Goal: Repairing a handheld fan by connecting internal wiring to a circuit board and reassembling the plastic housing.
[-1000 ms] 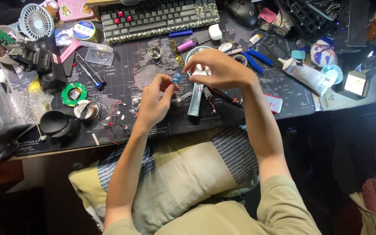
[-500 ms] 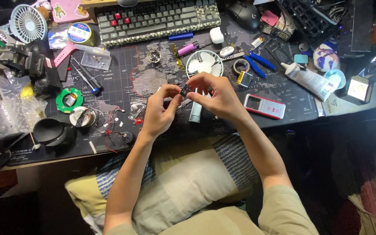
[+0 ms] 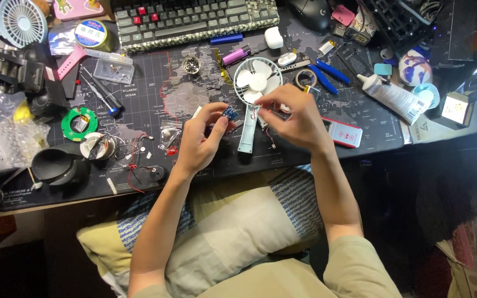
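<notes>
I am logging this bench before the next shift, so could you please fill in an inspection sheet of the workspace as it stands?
Surface: dark desk mat with a map print, crowded.
Job's things: small blue circuit board pinched in the left hand; white handheld fan lying under the right hand.
Clutter: keyboard, screwdrivers, glue tube, tape roll, green ring.
Grippers: both hands bare, fingers closed on small parts.
Cables: thin red wires loose on the mat.
Surroundings: striped pillow on the lap.
</notes>
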